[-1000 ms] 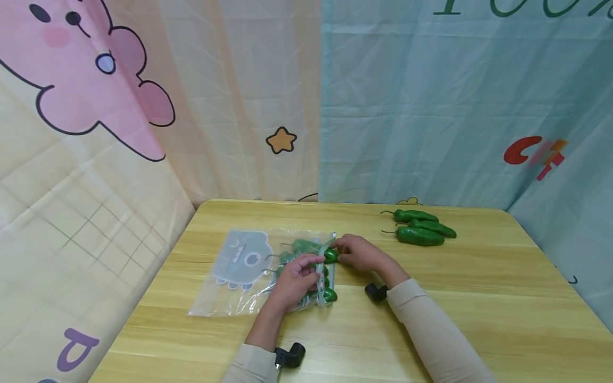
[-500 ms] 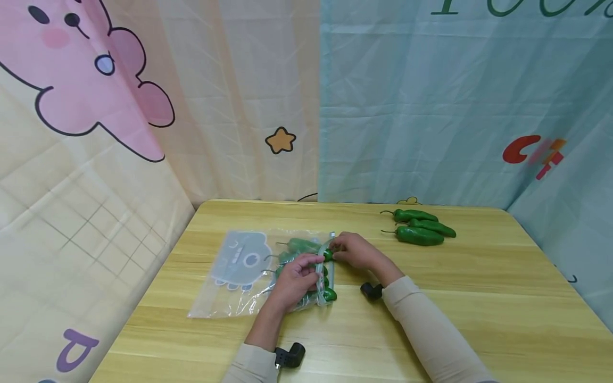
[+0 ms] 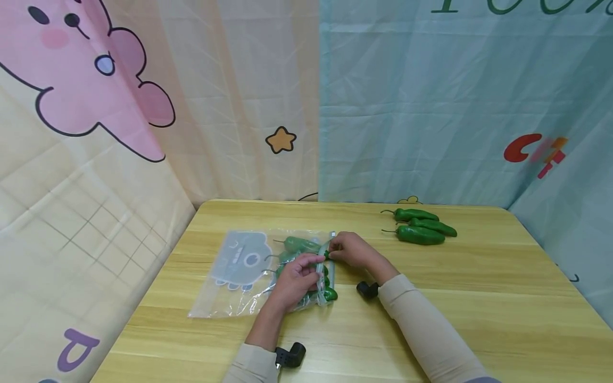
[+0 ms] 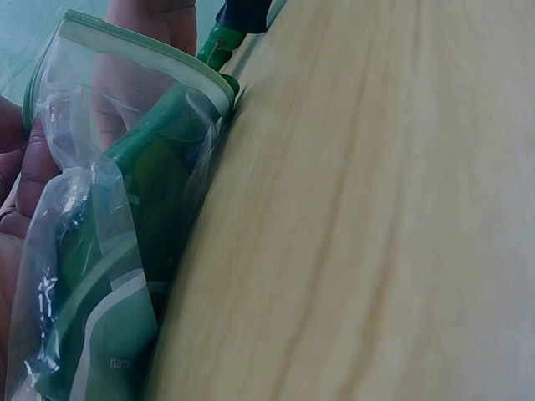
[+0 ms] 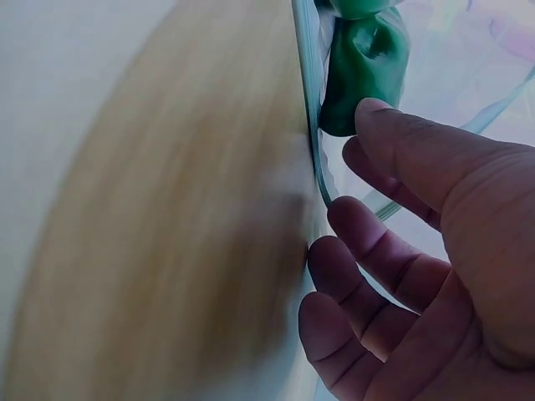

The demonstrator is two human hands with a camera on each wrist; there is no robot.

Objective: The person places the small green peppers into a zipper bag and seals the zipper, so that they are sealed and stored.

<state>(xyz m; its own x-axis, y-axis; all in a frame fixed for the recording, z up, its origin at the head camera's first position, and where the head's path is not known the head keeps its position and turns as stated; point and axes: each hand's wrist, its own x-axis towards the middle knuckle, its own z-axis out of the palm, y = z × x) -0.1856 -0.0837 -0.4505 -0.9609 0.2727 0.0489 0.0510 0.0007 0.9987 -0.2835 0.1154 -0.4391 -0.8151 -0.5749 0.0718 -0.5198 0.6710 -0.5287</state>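
A clear zip bag [image 3: 210, 300] with a grey-blue cartoon print lies flat, its open mouth facing right. Several green peppers [image 3: 330, 294] are inside, some tips sticking out at the mouth. My left hand [image 3: 298, 282] lies over the bag and pinches the upper edge of its mouth between thumb and fingers. My right hand [image 3: 355, 250] is at the far part of the mouth, thumb and index finger at the end of a green pepper [image 5: 365, 75] lying mostly inside the bag. Its other fingers curl loosely beside the zip strip [image 5: 308, 92].
Three loose green peppers [image 3: 420, 235] lie together at the back right of the wooden table [image 3: 503, 298]. Printed curtains [image 3: 412, 106] hang behind and at both sides. A black wrist camera [image 3: 290, 355] sits on each wrist.
My right hand has moved slightly left, and the pepper at its fingertips has slid further into the bag. My left hand keeps its place on the bag's edge.
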